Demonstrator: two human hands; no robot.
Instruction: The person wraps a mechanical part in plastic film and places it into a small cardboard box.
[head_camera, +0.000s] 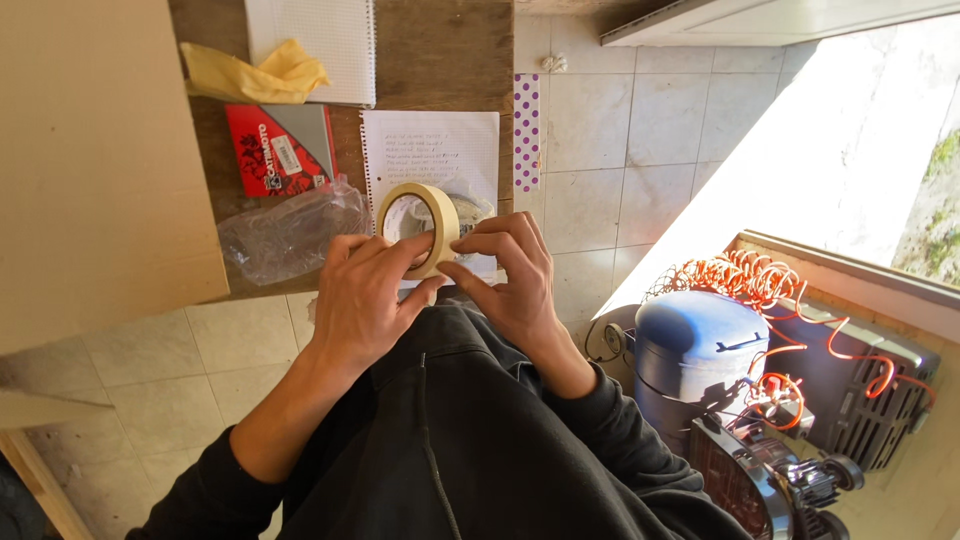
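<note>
A roll of cream masking tape (425, 205) stands on edge in front of my chest, above the near edge of a wooden table (440, 55). My left hand (365, 300) grips the roll from below, thumb and forefinger pinching its rim. My right hand (510, 275) touches the roll's lower right edge with its fingertips, picking at the tape's surface. Both sleeves are dark.
On the table lie a handwritten spiral-bound sheet (430, 150), a squared notepad (315, 45), a yellow cloth (255, 75), a red packet (275, 150) and a crumpled clear plastic bag (290, 230). A large cardboard sheet (95, 170) lies left. A blue air compressor (700, 345) with a coiled orange hose (740, 275) stands on the tiled floor, right.
</note>
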